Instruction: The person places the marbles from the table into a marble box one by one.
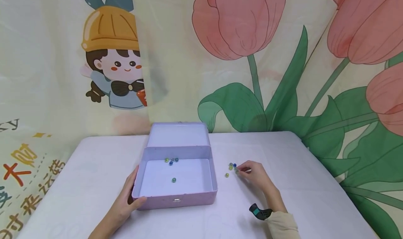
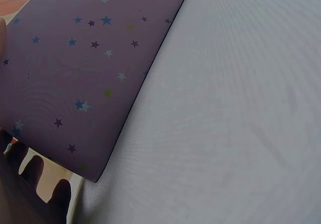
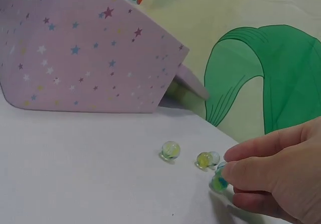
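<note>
A lilac tin box [image 1: 177, 201] with a star print stands with its lid [image 1: 178, 134] raised at the back. Several glass marbles lie inside, among them a green marble [image 1: 174, 180] apart from a small cluster near the back wall. My left hand [image 1: 121, 202] grips the box's front left corner, thumb over the front wall and fingers along the left side. To the right of the box, my right hand [image 1: 256, 176] pinches a glass marble [image 3: 219, 182] between thumb and fingertips, low over the table. The thumb partly hides it.
Beside the right fingertips several marbles lie on the white-covered table [image 1: 189, 225], with a yellowish marble [image 1: 227, 175] nearer the box. A printed cloth [image 1: 176, 74] with tulips hangs behind. A black band [image 1: 260, 212] is at the right wrist.
</note>
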{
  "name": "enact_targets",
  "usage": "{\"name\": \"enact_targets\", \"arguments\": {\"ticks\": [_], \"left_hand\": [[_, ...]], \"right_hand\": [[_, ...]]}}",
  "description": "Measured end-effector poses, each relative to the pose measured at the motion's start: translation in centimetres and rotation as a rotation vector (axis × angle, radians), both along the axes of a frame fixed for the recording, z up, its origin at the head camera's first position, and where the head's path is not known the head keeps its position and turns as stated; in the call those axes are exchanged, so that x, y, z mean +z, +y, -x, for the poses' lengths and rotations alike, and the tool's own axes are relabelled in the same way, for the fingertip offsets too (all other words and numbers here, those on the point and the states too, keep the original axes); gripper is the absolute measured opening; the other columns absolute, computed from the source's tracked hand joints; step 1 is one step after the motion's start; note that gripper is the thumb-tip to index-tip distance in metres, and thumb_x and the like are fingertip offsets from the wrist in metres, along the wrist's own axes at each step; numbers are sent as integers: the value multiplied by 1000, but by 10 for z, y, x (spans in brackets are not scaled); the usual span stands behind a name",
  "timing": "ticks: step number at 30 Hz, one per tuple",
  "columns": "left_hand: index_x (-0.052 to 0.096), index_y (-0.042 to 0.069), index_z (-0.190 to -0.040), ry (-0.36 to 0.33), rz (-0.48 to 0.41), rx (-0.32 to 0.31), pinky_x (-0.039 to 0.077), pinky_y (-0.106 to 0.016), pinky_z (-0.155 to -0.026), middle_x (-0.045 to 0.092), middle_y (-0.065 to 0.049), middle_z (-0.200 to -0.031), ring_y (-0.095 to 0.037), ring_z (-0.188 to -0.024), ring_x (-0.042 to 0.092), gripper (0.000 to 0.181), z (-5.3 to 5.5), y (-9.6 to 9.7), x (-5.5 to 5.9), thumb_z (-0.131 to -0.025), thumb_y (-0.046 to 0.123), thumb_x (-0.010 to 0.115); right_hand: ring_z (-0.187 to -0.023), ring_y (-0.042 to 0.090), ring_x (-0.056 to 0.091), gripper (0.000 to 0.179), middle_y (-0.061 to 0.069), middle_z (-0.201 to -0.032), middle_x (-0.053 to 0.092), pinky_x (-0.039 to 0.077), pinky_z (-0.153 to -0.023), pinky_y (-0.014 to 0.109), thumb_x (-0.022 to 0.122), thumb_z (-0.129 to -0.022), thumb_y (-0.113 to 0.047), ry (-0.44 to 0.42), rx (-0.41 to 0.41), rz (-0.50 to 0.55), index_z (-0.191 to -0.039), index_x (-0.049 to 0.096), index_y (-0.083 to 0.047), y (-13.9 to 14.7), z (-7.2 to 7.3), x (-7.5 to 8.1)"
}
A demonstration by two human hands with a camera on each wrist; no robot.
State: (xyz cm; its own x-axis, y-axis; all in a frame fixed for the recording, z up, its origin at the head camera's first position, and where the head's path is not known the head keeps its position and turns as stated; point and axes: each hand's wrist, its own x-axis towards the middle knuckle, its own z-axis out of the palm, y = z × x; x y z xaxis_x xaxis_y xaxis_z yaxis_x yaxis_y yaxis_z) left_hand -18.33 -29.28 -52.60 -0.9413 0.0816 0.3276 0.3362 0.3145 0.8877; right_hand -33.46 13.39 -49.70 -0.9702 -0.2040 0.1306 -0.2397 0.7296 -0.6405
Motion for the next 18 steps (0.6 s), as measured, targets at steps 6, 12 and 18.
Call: {"name": "enact_targets", "arguments": {"ticks": [6, 12, 18], "left_hand": [[4, 30, -154, -23, -3, 1, -1, -56, -111, 1, -3, -160, -20, -145, 0, 90, 0, -2, 1, -86, 10, 59], [4, 28, -154, 2, 19, 5, 3, -36, -115, 3, -2, -160, -10, -144, 2, 90, 0, -2, 0, -86, 8, 60], [5, 22, -154, 47, 32, 5, 11, -2, -99, 6, -9, -159, 4, -139, 8, 90, 1, -2, -1, -85, 8, 61]], "right_hand": [[-83, 9, 59, 14, -6, -88, 66, 53, -79, 30, 73, -81, -8, 13, 27, -15, -91, 75, -19, -3, 2, -5], [-79, 8, 58, 12, -6, -84, 65, 53, -76, 28, 73, -81, -7, 46, 51, -56, -88, 75, -17, -6, 0, -6], [-77, 8, 57, 13, -6, -82, 65, 53, -74, 28, 74, -79, -6, 30, 78, -97, -83, 74, -19, -8, -7, -3]]}}
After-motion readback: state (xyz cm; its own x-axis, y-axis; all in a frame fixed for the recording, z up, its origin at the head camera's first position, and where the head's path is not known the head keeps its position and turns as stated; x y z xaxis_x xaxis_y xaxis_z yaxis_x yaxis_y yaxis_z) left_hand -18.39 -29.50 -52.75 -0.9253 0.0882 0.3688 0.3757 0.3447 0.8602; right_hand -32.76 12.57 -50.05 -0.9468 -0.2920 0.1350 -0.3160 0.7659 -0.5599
